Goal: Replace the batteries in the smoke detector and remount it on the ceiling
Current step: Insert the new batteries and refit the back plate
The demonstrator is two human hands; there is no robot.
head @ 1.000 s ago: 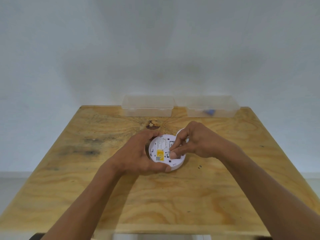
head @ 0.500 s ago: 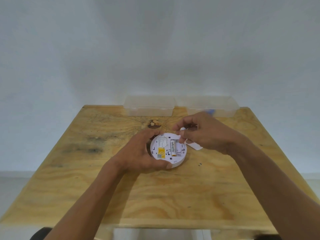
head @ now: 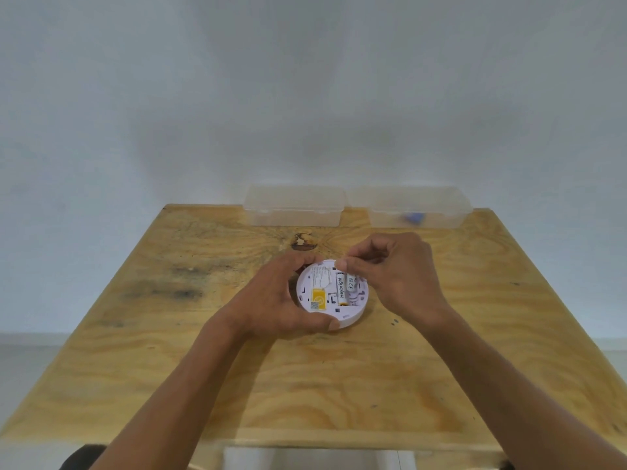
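1. Both hands work over the middle of the worktop [head: 475, 351]. The left hand [head: 271, 300] cups the smoke detector [head: 330, 293] by its near and far rim, thumb along the front edge, probably to keep it from sliding. The right hand [head: 397, 269] hovers at the detector's far right edge with thumb and forefinger pinched together; whether they grip a small part or the end of a battery I cannot tell.
2. Beyond the hands, at the worktop's far edge, stand two clear plastic boxes, one [head: 293, 206] off to the left and one [head: 419, 208] past the right hand with something blue [head: 412, 217] inside. Likely they keep batteries sorted and within reach.
3. Between the hands the detector lies back side up, so its battery bay faces the person.
4. A battery [head: 341, 289] sits in the open bay, just below the right fingertips. A second beside it is partly hidden.
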